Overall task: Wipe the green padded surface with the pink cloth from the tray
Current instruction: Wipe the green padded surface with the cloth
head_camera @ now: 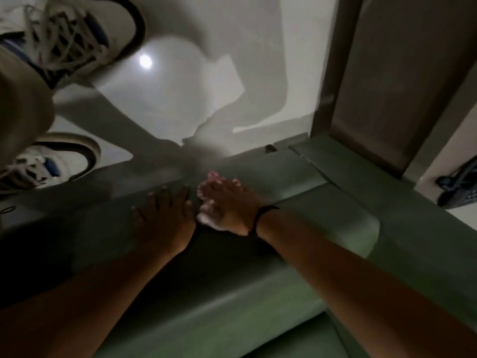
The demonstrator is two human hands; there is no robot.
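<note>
The green padded surface [258, 293] fills the lower half of the head view, with a rounded edge facing the floor. My right hand [232, 208] presses the pink cloth [209, 218] against the padding near that edge; the cloth is mostly hidden under the fingers, showing at the fingertips and under the palm. A dark band circles my right wrist. My left hand [165, 215] lies flat on the padding just left of the right hand, fingers spread, holding nothing. The tray is not in view.
A glossy pale floor [193, 86] lies beyond the padded edge. Two white, black and blue sneakers [62, 40] stand at the upper left. A tan panel [400, 81] rises at the upper right. A dark object [462, 184] sits at the right edge.
</note>
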